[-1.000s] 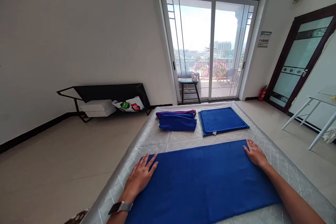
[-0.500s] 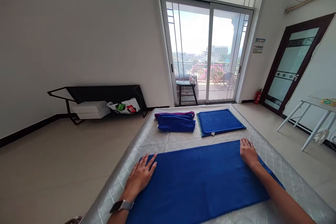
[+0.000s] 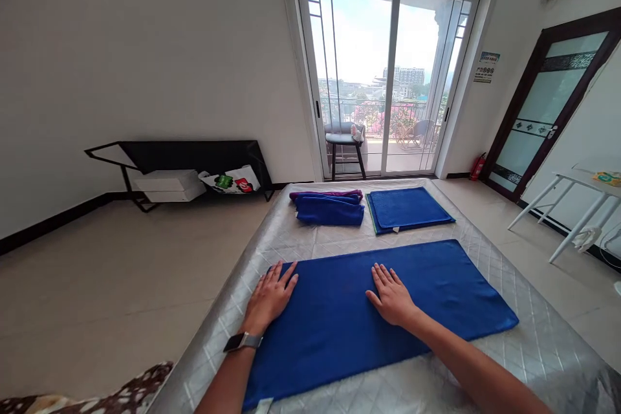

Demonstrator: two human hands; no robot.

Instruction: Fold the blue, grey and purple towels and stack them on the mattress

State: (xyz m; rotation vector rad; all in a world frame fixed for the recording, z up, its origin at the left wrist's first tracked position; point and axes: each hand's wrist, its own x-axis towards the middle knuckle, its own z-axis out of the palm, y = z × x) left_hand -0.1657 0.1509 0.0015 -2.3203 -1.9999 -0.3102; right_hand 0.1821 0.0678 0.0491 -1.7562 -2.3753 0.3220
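A blue towel (image 3: 334,330) lies spread out on a silvery, plastic-covered mattress (image 3: 524,297), its long side running left to right and a white tag at its near left corner. My left hand (image 3: 270,294) rests flat on the towel's far left corner, fingers apart; a watch (image 3: 242,341) is on that wrist. Near the middle of the towel, my right hand (image 3: 392,297) presses flat with fingers stretched out. Beyond the towel are a stack of folded blue and purple cloths (image 3: 330,210) and a neatly folded blue towel (image 3: 410,208) with a green edge.
On the left floor stands a black-framed rack (image 3: 189,158) holding white boxes (image 3: 169,186) and a printed bag (image 3: 233,180). A stool (image 3: 345,140) is by the sliding glass door. To the right are a white table (image 3: 589,178) and a fire extinguisher (image 3: 478,167).
My right hand has moved left from the towel's far right corner to its middle. My left hand stays at the left corner. The view has tilted down, showing more of the near side.
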